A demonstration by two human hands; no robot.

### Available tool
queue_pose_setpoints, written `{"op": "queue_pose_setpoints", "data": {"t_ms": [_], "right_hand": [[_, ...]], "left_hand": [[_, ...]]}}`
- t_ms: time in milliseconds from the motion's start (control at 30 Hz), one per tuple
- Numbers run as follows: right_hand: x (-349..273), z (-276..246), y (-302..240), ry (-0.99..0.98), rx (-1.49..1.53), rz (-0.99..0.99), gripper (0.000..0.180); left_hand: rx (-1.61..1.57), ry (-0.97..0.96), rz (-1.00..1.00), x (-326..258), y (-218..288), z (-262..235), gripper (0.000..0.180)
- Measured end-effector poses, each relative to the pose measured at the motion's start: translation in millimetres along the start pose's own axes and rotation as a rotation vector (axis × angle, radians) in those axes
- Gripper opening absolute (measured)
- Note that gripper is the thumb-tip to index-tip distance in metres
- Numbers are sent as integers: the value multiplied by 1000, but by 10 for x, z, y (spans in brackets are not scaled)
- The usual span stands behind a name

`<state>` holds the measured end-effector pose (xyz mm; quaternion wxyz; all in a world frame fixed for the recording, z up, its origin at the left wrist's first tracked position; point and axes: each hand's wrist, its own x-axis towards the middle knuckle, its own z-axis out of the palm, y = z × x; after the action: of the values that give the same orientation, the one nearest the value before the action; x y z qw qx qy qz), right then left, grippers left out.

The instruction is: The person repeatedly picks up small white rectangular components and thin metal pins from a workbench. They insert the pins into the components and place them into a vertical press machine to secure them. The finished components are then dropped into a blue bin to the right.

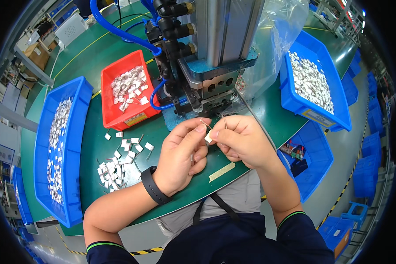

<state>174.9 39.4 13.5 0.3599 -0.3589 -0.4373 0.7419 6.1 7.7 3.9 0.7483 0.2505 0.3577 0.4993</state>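
While both hands pinch one small silver part [208, 137] before the press [215, 83], left hand [180, 156] and right hand [242, 143] seem to straighten its leads; feeding it in likely needs careful alignment.

your left hand [180, 154] and right hand [242, 141] pinch a small silver part [208, 137] together above the green bench [251, 110], before the press machine [207, 66]; loose silver parts [119, 163] lie left, near the red bin [125, 90].
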Motion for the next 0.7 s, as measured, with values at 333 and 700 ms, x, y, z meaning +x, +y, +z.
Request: {"op": "queue_pose_setpoints", "data": {"t_ms": [333,700], "right_hand": [[55,22,14,-86,55,68,12],[9,94,44,-92,-369,-118,14]], "left_hand": [[10,-38,45,15,-61,-76,16],[24,-41,49,35,-49,-69,32]]}}
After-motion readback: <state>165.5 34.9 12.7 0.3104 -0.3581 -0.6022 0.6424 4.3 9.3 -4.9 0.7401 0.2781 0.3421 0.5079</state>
